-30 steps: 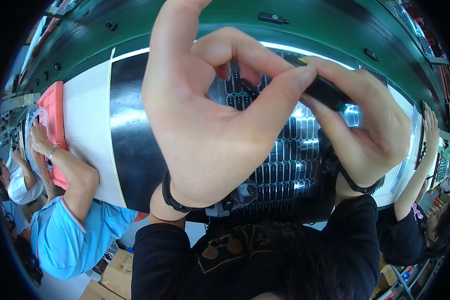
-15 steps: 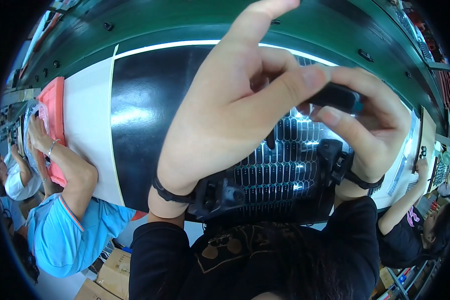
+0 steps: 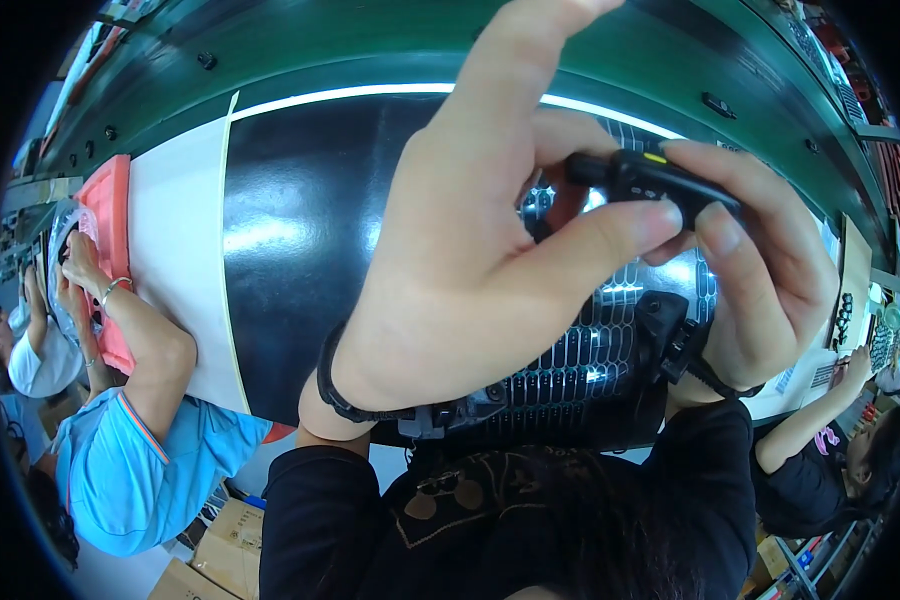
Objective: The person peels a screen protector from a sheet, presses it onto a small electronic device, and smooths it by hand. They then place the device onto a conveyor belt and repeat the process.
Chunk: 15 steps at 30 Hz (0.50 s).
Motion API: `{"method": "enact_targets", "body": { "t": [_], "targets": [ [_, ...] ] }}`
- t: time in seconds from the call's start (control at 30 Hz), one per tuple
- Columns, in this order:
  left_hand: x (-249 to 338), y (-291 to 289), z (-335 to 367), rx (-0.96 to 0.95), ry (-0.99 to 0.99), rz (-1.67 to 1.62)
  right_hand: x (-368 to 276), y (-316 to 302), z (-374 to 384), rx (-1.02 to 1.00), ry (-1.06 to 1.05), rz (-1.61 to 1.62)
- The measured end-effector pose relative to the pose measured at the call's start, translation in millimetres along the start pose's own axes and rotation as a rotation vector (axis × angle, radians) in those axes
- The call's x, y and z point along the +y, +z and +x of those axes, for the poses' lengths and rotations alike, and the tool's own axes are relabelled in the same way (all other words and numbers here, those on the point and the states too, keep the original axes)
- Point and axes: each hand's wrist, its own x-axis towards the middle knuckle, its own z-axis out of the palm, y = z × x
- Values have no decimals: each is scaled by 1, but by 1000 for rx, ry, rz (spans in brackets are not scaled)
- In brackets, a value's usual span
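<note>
My left hand [image 3: 470, 270] and right hand [image 3: 770, 270] pinch a small black part [image 3: 642, 178] close above the bench [image 3: 290, 240], fingers closed around its ends. It seems light, rigid, slick; gripping the ends looks safest.

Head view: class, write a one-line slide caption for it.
Left hand and right hand pinch a small black device above a black tray of metal parts.

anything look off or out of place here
Nothing stands out. Both hands, left and right, hold a small black device above a tray of silvery parts on the black mat. No spill or damage shows.
</note>
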Motion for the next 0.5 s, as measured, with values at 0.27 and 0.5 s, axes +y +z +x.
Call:
{"method": "enact_targets", "body": {
  "t": [0.27,0.5],
  "targets": [
    [1,4,4,-21,-6,-6,-4,-11,1,-139,-120,-180],
    [6,5,17,-69,6,3,5,-6,14,-103,145,74]
  ]
}}
